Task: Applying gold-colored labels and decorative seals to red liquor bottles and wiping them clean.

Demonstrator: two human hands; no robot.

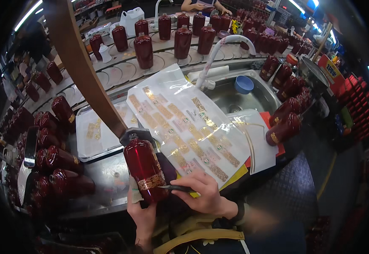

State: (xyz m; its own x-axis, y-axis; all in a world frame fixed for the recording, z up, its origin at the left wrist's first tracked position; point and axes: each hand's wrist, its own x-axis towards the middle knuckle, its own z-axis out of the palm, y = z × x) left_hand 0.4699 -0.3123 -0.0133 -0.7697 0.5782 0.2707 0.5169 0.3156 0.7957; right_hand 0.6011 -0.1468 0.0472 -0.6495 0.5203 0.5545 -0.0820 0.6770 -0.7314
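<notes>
My left hand (143, 216) is closed around the lower side of a glossy dark red bottle (138, 157), with a pale cover on a finger. The bottle tilts with its neck away from me, at the dark end piece (135, 134) of a brown post. An ornate gold band (151, 182) circles its lower part. In my right hand (204, 194) is a slim black pointed tool (181, 188), pinched like a pen. Its tip touches or nearly touches the bottle beside the gold band. Beyond the right hand lies a clear sheet (174, 80) bearing several gold decal strips (163, 109).
A metal sink (222, 101) with a white faucet (209, 63) and blue bowl (244, 84) is behind the sheet. Red bottles (68, 158) crowd the left; others (283, 129) stand right. A curved conveyor (116, 76) carries more. A tray (83, 156) lies left; a co-worker (199, 6) is far back.
</notes>
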